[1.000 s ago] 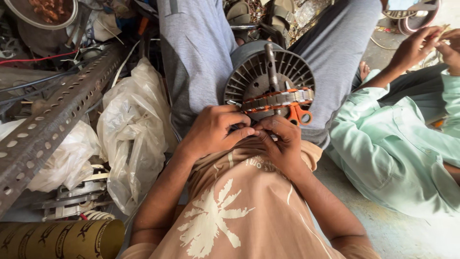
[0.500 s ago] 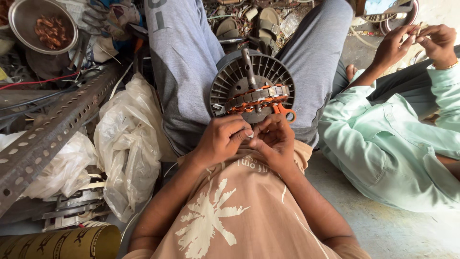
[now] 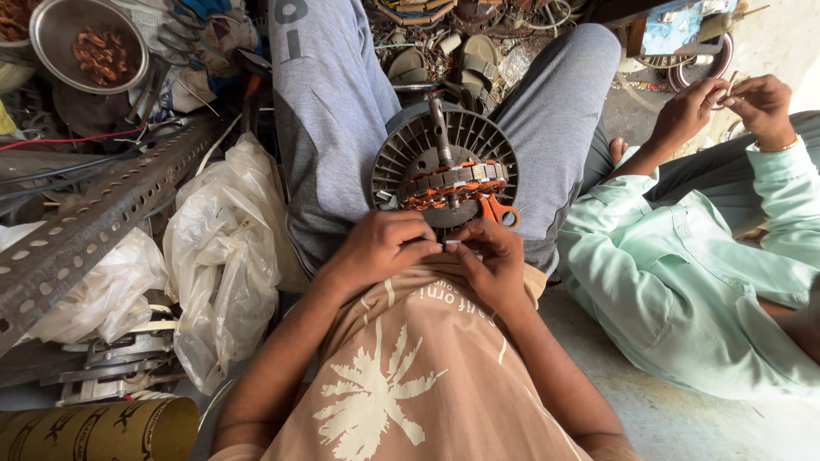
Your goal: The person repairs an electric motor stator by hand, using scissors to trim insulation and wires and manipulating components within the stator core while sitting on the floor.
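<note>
Whatever tiny thing the left hand (image 3: 376, 248) and right hand (image 3: 491, 260) pinch is too small to tell; the round grey finned motor housing's (image 3: 401, 149) near rim sits hidden behind them.

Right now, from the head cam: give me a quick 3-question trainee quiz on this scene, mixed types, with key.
1. True or false: the fan motor rests on the lap of the person wearing the camera.
2. Multiple choice: the metal bowl lies A) upper left, B) lower right, C) on the motor.
3. Fill in: the co-worker's sleeve at the right is pale ____.

Key: 1 true, between the grey-trousered legs, with the left hand and right hand meeting fingertip to fingertip just below it. 2 A. 3 green.
</note>
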